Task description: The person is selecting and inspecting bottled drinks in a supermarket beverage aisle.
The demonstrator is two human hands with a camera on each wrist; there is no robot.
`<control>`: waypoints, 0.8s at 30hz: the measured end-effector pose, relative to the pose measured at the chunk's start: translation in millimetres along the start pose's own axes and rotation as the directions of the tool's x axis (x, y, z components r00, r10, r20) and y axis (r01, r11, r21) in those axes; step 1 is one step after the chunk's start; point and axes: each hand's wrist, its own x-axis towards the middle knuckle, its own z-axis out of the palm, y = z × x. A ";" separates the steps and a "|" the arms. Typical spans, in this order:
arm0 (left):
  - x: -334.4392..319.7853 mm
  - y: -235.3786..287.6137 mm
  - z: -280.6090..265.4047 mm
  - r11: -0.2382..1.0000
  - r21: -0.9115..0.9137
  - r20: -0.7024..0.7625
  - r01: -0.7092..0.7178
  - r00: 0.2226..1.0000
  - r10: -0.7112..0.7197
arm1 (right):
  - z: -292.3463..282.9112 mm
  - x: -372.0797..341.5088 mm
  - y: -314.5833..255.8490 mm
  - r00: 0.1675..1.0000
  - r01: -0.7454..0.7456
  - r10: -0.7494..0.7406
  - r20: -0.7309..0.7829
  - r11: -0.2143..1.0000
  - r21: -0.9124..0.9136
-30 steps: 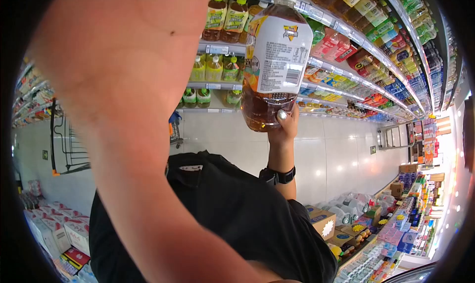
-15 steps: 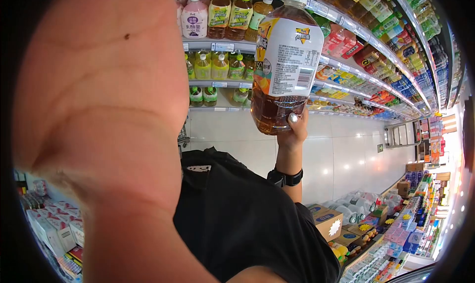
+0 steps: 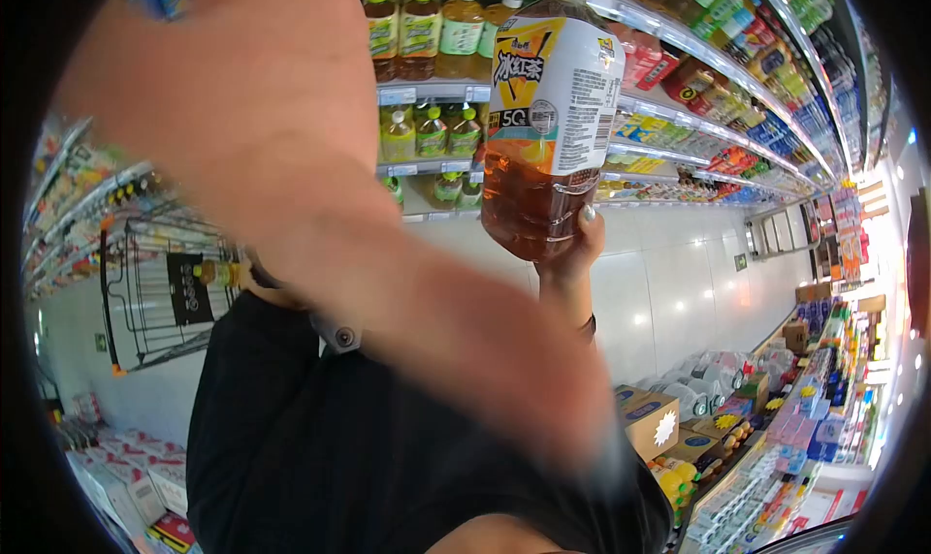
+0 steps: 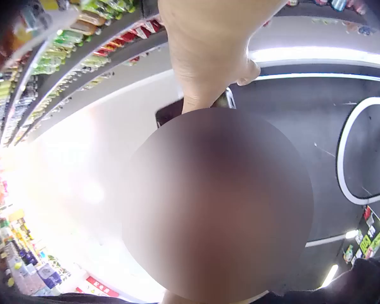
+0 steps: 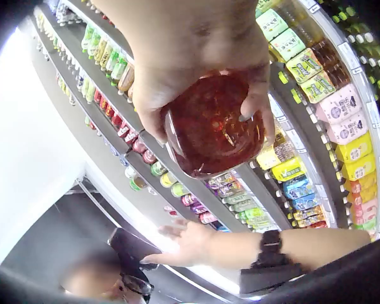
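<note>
nearest, the left hand (image 5: 187, 244) is up by the person's head (image 5: 98, 275), fingers straight and spread, thumb against a dark device (image 5: 130, 247), probably to steady or adjust it; its forearm (image 3: 436, 341) blurs across the head view. the hands are well apart. further out, the right hand (image 3: 572, 249) is clamped on the big bottle (image 3: 553, 200) of amber drink, low around the base, so the weight seems borne from underneath and the label (image 3: 582, 108) is left uncovered. the bottle is near upright in front of the shelves (image 3: 451, 93), where other bottles (image 3: 422, 26) stand in rows, fronts outward, presumably for easy reading
</note>
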 end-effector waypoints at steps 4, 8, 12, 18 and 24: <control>-58.9 -67.5 10.5 0.927 0.177 0.202 0.330 0.910 -0.363 | -20.9 0.8 -17.6 0.993 -0.115 0.101 0.062 0.951 0.288; -125.8 -102.2 32.8 0.292 -0.231 0.415 0.928 0.365 -0.833 | -38.1 11.5 -25.9 0.934 -0.330 0.173 0.312 0.751 0.571; -141.6 -93.1 53.8 0.424 -0.118 0.536 0.898 0.417 -0.734 | -54.0 13.4 -24.6 0.927 -0.366 0.218 0.305 0.701 0.612; -162.8 -125.4 59.5 0.165 -0.297 0.517 0.940 0.304 -0.801 | -79.7 27.4 -26.1 0.974 -0.164 0.110 0.200 0.946 0.279; -149.7 -164.0 45.5 0.435 -0.113 0.416 0.893 0.440 -0.796 | -87.3 73.1 -14.7 0.998 0.058 -0.057 0.021 0.997 -0.058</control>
